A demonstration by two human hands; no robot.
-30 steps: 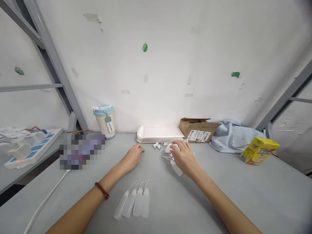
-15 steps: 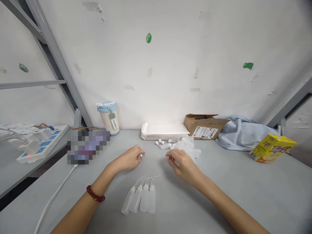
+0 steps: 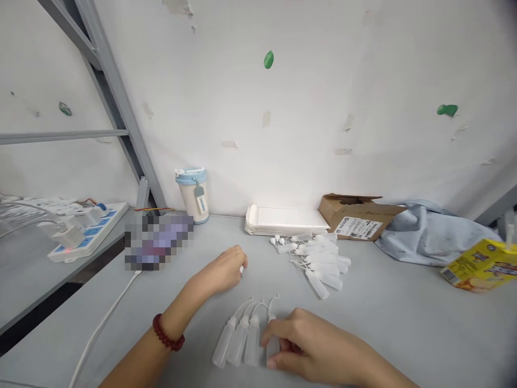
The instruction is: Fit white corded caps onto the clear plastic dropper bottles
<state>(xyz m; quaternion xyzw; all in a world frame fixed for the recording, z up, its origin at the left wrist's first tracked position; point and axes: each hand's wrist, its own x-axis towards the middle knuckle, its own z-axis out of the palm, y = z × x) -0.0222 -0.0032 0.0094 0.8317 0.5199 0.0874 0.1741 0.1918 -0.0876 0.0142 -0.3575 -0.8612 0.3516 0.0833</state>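
Note:
My left hand (image 3: 230,268) rests on the table with its fingers closed around a small white piece (image 3: 241,269); most of that piece is hidden. Below it lie three small translucent squeeze bottles (image 3: 238,340) in a slanted row, each with a thin curved white strap at its top. My right hand (image 3: 302,342) has its fingers around a fourth squeeze bottle (image 3: 273,345), slightly apart from the row on its right. Further back, a pile of similar bottles (image 3: 323,264) lies on the table, with small white caps (image 3: 277,240) at its left.
Behind the pile are a stack of white flat packs (image 3: 288,220) and an open cardboard box (image 3: 357,218). A pale blue cloth (image 3: 428,231) and a yellow carton (image 3: 480,267) lie to the right. On the left are a lidded cup (image 3: 194,199), a blurred-out device (image 3: 159,242) and a power strip (image 3: 91,231).
My right hand has come from the bottle pile toward me, to the right end of the row. The rightmost bottle now stands apart from the others. The view has shifted; my left hand stays closed.

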